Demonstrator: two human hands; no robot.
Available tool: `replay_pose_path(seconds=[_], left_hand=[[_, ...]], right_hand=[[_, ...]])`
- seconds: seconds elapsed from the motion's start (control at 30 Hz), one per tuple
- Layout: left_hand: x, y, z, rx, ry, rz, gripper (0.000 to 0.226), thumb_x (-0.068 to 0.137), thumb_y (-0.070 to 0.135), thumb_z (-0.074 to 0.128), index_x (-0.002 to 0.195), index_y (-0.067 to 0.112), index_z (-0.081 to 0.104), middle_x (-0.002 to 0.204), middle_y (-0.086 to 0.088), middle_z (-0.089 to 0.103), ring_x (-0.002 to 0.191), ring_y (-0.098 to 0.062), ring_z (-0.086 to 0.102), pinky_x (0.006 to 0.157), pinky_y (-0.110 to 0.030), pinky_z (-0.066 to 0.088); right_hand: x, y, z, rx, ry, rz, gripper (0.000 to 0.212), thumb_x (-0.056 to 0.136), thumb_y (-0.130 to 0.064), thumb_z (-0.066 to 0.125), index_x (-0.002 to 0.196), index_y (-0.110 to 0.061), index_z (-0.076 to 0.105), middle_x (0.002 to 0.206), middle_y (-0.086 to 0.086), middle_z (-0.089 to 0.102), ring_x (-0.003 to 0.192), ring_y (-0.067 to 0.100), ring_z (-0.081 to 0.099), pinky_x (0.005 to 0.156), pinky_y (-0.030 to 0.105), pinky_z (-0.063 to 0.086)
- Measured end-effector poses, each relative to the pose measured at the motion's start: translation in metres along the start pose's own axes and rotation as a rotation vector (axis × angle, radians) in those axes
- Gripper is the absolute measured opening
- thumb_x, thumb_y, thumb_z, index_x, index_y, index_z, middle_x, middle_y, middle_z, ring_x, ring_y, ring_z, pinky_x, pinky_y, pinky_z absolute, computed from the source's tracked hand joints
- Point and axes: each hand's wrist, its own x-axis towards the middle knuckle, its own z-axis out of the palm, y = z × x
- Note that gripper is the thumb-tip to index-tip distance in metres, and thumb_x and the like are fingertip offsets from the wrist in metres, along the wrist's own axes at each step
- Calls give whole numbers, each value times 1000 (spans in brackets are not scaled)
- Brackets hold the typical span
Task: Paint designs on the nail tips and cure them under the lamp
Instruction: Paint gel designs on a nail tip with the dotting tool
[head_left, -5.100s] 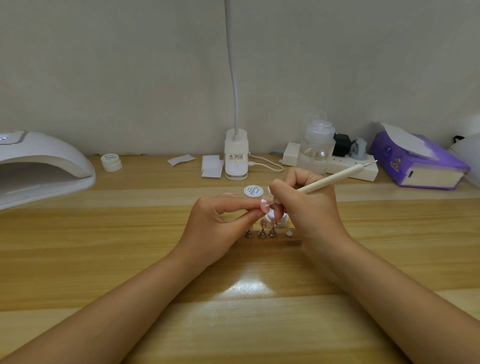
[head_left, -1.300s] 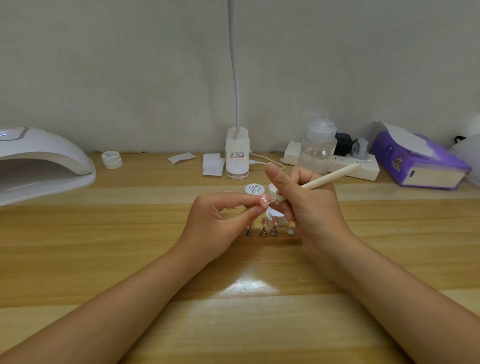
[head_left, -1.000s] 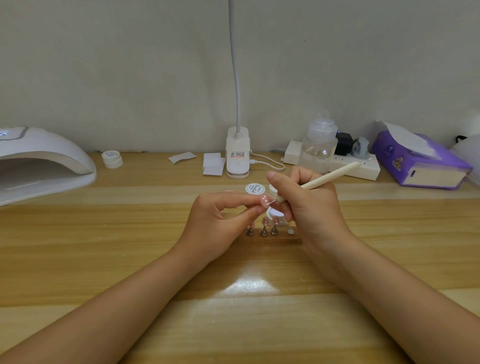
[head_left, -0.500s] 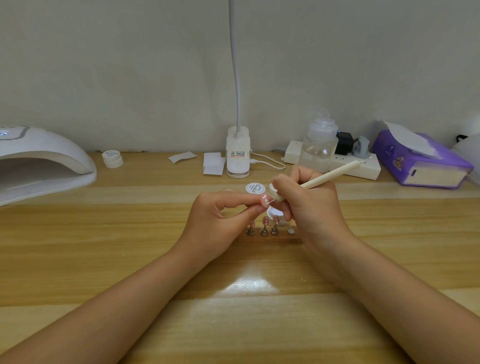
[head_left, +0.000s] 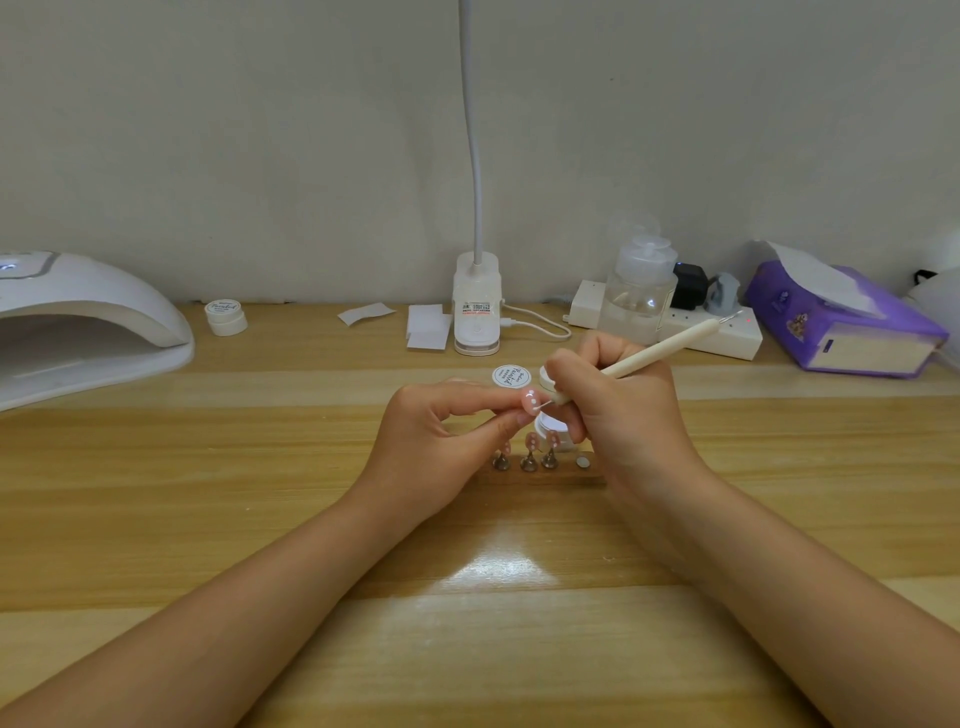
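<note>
Head view: dotting a design on a nail tip above the table (head_left: 156, 509).
The left hand (head_left: 441, 436) pinches the pink tip (head_left: 529, 400); the right hand (head_left: 618, 410) grips the pen (head_left: 660, 351), its point at the tip's face. Best done with wrists braced, light touches, little gel. Lamp (head_left: 78, 322) sits far left.

Both forearms are bare up to the frame's edge above the surface (head_left: 156, 493); left hand (head_left: 436, 441) and right hand (head_left: 623, 410) carry no rings, watch or gloves.
</note>
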Motion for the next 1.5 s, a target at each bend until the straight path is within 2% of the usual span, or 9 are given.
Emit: replay_pose_path(seconds=[0.23,0.37,0.43,0.67,0.9,1.1,1.33,1.5], left_hand=[[0,-1,-1,4,-1,0,28,72,20,68,99,14,68,82,18,69,80,0,66,71,-12,48],[0,-1,-1,-1,5,6,26,72,20,68,98,17,69,80,20,70,79,-4,67,70,-15,51],[0,-1,-1,1,5,5,27,72,21,68,98,17,69,80,20,70,79,-3,67,70,-16,51],[0,0,-1,2,2,16,25,72,20,67,97,20,69,78,22,69,78,-3,67,68,-15,52],[1,-1,-1,0,-9,26,27,72,19,67,98,17,68,79,28,67,84,2,66,74,-11,49],[1,0,-1,-2,-6,25,23,72,19,67,95,21,69,78,26,68,80,0,67,70,-12,50],[0,-1,-1,1,-8,8,27,72,18,68,98,14,68,81,22,68,82,2,66,71,-9,47],[0,1,-1,10,1,7,22,72,21,67,94,23,69,78,26,68,78,0,67,68,-12,48]], right_hand=[[-1,-1,0,-5,-2,-5,36,74,5,54,47,-11,36,32,-6,39,29,8,38,38,18,39],[0,0,0,-6,6,-2,41,73,5,54,42,-16,36,32,-5,38,29,8,37,36,15,36],[0,1,0,4,11,3,46,73,5,53,39,-19,36,33,-6,37,29,7,36,36,15,35],[1,0,0,-3,0,-9,43,74,6,53,41,-17,37,33,-6,39,29,6,37,36,16,37],[0,1,0,-3,10,-7,39,74,5,54,45,-14,36,33,-6,39,29,7,37,36,15,37],[0,3,0,-12,5,-9,45,74,3,55,40,-21,37,32,-4,40,29,8,38,36,17,35],[0,3,0,-4,22,-12,38,74,4,54,45,-14,38,32,-5,41,28,7,39,36,15,38],[0,2,0,-11,14,-12,41,74,5,54,42,-17,38,33,-4,40,29,8,38,36,16,37]])
